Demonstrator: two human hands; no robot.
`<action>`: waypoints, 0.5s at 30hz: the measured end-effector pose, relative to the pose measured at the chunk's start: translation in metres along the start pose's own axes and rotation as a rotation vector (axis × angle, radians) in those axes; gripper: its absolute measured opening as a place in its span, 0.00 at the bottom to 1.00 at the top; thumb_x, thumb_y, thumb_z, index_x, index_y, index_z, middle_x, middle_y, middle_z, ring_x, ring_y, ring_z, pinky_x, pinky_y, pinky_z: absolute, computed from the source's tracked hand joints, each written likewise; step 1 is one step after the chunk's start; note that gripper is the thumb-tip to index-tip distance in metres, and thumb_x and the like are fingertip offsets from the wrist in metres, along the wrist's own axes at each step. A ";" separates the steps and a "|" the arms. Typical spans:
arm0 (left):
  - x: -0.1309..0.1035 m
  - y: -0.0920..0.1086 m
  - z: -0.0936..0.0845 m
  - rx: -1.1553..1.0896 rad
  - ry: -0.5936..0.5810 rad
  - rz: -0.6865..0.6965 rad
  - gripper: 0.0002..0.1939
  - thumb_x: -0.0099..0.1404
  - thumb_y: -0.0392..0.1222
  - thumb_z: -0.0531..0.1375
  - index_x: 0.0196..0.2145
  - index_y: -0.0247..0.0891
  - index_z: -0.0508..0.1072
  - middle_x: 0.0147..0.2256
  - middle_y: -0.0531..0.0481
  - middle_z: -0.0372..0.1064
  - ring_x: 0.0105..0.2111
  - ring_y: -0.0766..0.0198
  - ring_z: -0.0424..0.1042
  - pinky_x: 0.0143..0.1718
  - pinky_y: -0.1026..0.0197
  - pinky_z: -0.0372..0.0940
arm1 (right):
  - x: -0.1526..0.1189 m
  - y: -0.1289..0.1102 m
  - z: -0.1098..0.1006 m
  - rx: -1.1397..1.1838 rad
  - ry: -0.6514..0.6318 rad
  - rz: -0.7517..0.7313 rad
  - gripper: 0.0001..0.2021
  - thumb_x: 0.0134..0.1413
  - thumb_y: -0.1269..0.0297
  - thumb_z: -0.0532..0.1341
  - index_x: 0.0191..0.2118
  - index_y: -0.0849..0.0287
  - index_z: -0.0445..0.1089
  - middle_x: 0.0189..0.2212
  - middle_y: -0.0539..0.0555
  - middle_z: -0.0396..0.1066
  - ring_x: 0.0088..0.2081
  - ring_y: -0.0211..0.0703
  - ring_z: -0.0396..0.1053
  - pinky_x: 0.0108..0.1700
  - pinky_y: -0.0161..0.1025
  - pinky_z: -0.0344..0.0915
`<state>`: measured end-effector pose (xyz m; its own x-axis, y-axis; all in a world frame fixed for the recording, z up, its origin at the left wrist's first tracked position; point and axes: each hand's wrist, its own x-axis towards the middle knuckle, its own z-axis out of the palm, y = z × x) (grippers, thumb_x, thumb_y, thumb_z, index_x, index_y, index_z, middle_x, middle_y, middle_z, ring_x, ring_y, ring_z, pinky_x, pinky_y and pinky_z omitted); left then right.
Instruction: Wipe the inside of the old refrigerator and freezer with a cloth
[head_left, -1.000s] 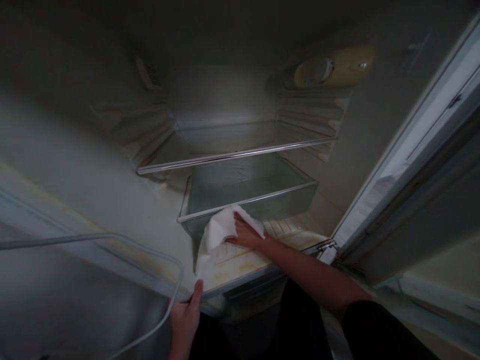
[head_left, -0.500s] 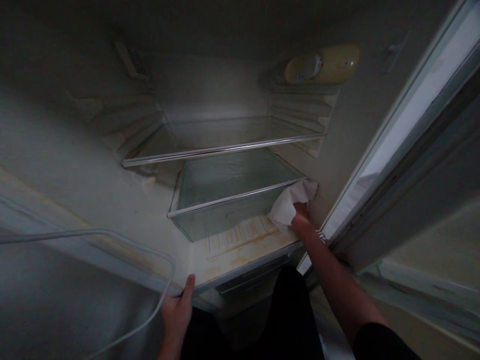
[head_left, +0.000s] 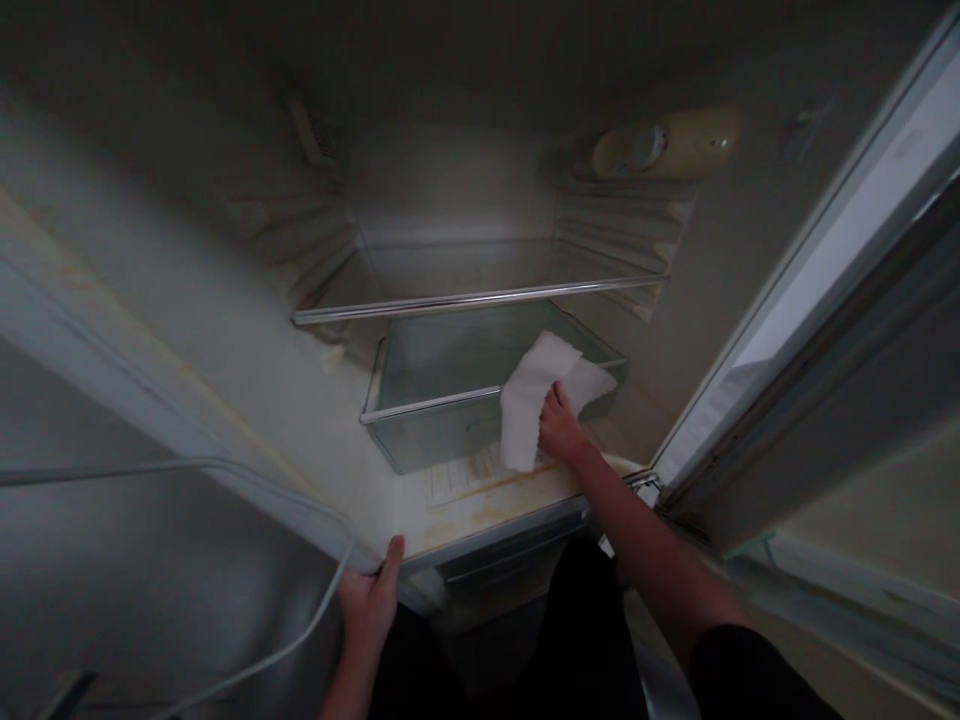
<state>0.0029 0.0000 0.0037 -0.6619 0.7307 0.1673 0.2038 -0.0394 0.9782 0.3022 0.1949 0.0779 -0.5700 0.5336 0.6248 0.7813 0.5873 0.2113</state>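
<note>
My right hand pinches a white paper towel, which hangs in front of the clear drawer in the lower part of a refrigerator. Part of the drawer's front rail is hidden behind the towel. Brownish stains mark the refrigerator floor just below. At the lower left, my left hand grips the front edge of the refrigerator, thumb on top and the other fingers mostly out of sight.
Above the drawer lies a glass shelf. A yellowish bottle rests on its side higher up at the right. The open door stands on the right. A pale cable loops past my left hand.
My right hand has moved left from the drawer's right corner with the paper towel, which now spreads wider. My left hand keeps its place on the edge. The view has shifted slightly.
</note>
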 end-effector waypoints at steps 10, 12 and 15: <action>-0.002 0.002 -0.001 -0.004 -0.013 -0.004 0.28 0.51 0.55 0.69 0.45 0.35 0.75 0.43 0.40 0.77 0.52 0.47 0.73 0.61 0.46 0.63 | -0.014 -0.025 -0.015 0.034 0.264 -0.340 0.09 0.62 0.72 0.59 0.34 0.54 0.75 0.36 0.55 0.73 0.43 0.44 0.66 0.59 0.55 0.58; -0.002 0.003 -0.001 0.002 -0.014 -0.008 0.27 0.52 0.55 0.69 0.45 0.35 0.75 0.44 0.40 0.77 0.52 0.48 0.74 0.60 0.46 0.63 | -0.027 -0.031 -0.026 0.033 0.363 -0.343 0.10 0.61 0.73 0.59 0.31 0.55 0.74 0.33 0.54 0.72 0.42 0.43 0.65 0.59 0.53 0.58; -0.003 0.003 -0.002 0.003 -0.003 -0.001 0.25 0.53 0.55 0.68 0.42 0.35 0.74 0.43 0.40 0.77 0.50 0.48 0.74 0.59 0.46 0.65 | -0.044 -0.037 -0.042 0.003 0.417 -0.315 0.11 0.57 0.75 0.60 0.25 0.55 0.71 0.25 0.52 0.67 0.37 0.42 0.63 0.58 0.52 0.58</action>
<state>0.0039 -0.0031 0.0064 -0.6602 0.7325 0.1658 0.2051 -0.0364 0.9781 0.3088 0.1239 0.0743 -0.6273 0.0429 0.7776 0.5869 0.6823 0.4358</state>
